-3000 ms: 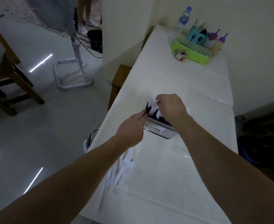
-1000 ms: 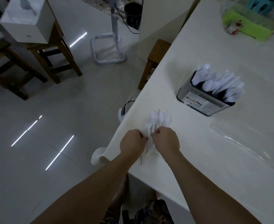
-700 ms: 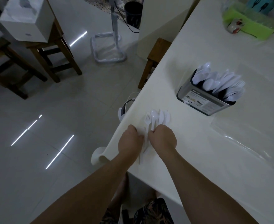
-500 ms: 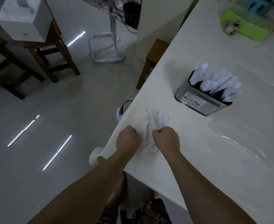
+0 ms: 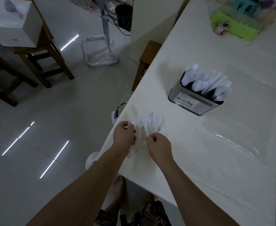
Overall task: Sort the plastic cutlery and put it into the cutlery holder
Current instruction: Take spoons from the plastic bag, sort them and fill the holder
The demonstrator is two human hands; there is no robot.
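Cutlery [image 5: 147,122] of white plastic lies in a small loose heap near the left edge of the table [image 5: 215,160], just ahead of both hands. In it are a fork with its tines pointing away, a clear spoon, and several more pieces fanned to the right; the dim light makes it hard to tell each of these apart.

The left hand [image 5: 123,136] is at the table's left edge, its fingers curled round a spoon [image 5: 131,122] whose bowl sticks up past the fingertips. The right hand [image 5: 159,147] is just beside it, pinching the handle end of the clear spoon [image 5: 145,121] between thumb and forefinger, the bowl pointing away over the heap.

The holder [image 5: 194,101], a metal box with a printed label on its near side, stands farther in on the table, well apart from the hands and to their right. It is packed with white spoons and forks leaning rightward, bowls and tines up.

A clear plastic sheet [image 5: 236,139] lies flat on the table to the right of the hands. At the far end sits a green tray [image 5: 235,28] with bottles behind it.
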